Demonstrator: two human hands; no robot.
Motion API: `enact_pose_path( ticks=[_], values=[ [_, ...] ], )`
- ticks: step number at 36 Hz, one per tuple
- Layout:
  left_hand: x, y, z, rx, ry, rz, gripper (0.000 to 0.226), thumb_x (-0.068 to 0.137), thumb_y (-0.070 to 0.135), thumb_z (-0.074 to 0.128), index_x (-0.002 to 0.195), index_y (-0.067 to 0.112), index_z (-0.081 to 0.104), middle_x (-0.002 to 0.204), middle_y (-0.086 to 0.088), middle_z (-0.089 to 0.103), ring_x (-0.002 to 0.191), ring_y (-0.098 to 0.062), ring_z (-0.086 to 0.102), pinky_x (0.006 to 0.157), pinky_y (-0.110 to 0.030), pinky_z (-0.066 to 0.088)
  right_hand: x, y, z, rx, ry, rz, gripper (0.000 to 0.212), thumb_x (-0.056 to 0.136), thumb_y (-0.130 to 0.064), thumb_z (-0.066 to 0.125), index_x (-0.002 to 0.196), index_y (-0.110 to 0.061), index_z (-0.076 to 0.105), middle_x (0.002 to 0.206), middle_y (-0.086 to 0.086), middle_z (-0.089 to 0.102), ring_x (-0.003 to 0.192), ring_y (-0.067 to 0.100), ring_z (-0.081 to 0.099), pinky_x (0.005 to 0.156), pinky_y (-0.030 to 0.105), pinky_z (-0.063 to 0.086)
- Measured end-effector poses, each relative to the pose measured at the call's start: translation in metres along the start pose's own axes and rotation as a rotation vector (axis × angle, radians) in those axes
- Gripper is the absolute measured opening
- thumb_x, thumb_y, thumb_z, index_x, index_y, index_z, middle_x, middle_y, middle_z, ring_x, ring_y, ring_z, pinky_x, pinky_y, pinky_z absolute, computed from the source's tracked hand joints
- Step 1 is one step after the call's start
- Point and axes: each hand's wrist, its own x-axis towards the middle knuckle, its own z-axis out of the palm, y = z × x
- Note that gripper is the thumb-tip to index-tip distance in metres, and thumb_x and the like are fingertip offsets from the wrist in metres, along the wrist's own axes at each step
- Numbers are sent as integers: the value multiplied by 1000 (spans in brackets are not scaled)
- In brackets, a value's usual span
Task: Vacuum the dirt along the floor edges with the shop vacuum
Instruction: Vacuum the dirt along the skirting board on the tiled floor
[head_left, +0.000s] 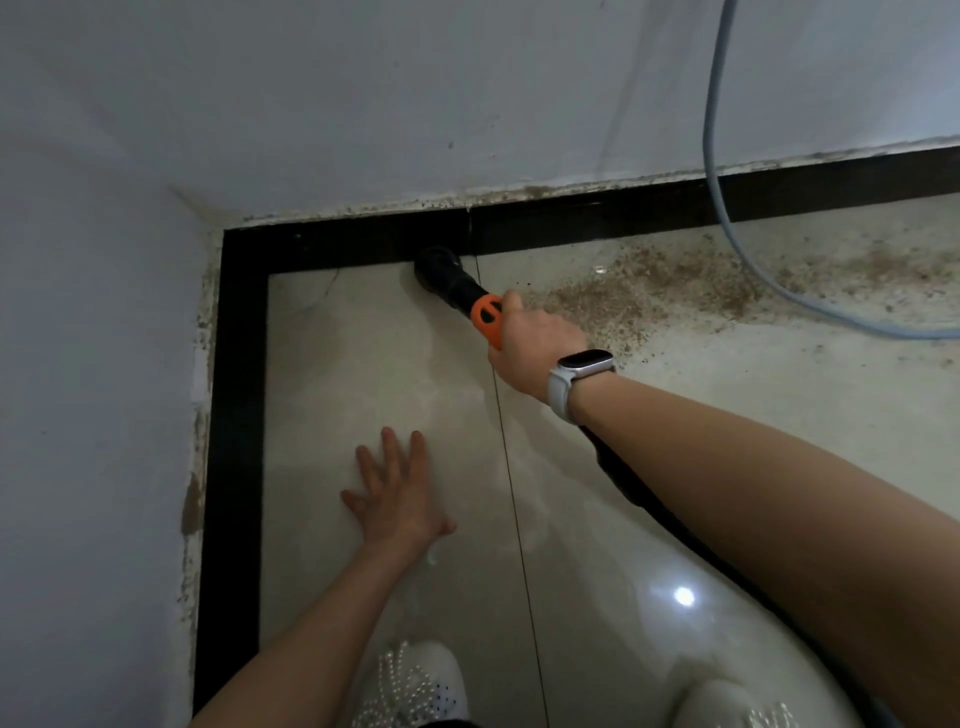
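Nozzle (439, 265) is jammed right against the black border strip (597, 213) by the back wall, probably to catch grit in the seam. Right hand (530, 345) grips the orange collar (488, 319) close to the tip for control. Left hand (397, 491) lies flat, fingers spread, on the floor tile (363, 364), looks like bracing. Dirt (649, 291) to the right is untouched; a blue cable (727, 208) runs through it.

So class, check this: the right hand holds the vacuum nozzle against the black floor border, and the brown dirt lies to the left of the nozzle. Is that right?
Not quite. The head view shows the brown dirt lying to the right of the vacuum nozzle, not the left. The rest stands: the right hand holds it against the black floor border.
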Motion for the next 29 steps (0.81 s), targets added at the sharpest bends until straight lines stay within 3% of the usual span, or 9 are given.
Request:
enact_pose_path(
  ticks=[5, 10, 18, 26, 29],
  values=[
    [2, -2, 1, -16, 7, 6, 117, 75, 43, 76, 151, 31, -13, 156, -2, -31, 143, -37, -23, 111, -65, 12, -1, 26, -12, -40, 14, 37, 32, 93, -25, 52, 120, -12, 40, 87, 6, 54, 69, 26, 53, 60, 35, 41],
    [2, -3, 2, -26, 23, 19, 116, 75, 44, 76, 151, 31, -10, 156, -1, -29, 143, -37, -22, 111, -66, 13, -14, 50, -17, -55, -8, 62, 38, 93, -31, 53, 125, -14, 39, 80, 0, 53, 65, 21, 56, 61, 36, 49],
    [-1, -3, 0, -26, 28, 16, 116, 75, 45, 76, 151, 31, -10, 156, 0, -28, 144, -36, -21, 112, -64, 13, -66, 60, -10, -69, -97, -22, 28, 93, -29, 53, 114, -16, 40, 66, -6, 43, 51, 10, 43, 44, 25, 26],
    [-3, -1, -4, -38, 16, -1, 115, 75, 42, 77, 151, 32, -8, 157, -1, -27, 144, -35, -20, 113, -63, 12, -124, 80, 0, -127, -211, -53, 31, 94, -35, 50, 115, -17, 37, 77, -1, 50, 62, 23, 49, 54, 29, 36],
    [-4, 8, -6, -26, 22, -47, 102, 79, 43, 71, 152, 30, 1, 160, -3, -17, 146, -33, -12, 113, -61, 11, -135, 84, 1, -140, -208, -56, 31, 94, -36, 49, 116, -17, 36, 82, 1, 54, 64, 25, 48, 58, 30, 37]
  ],
)
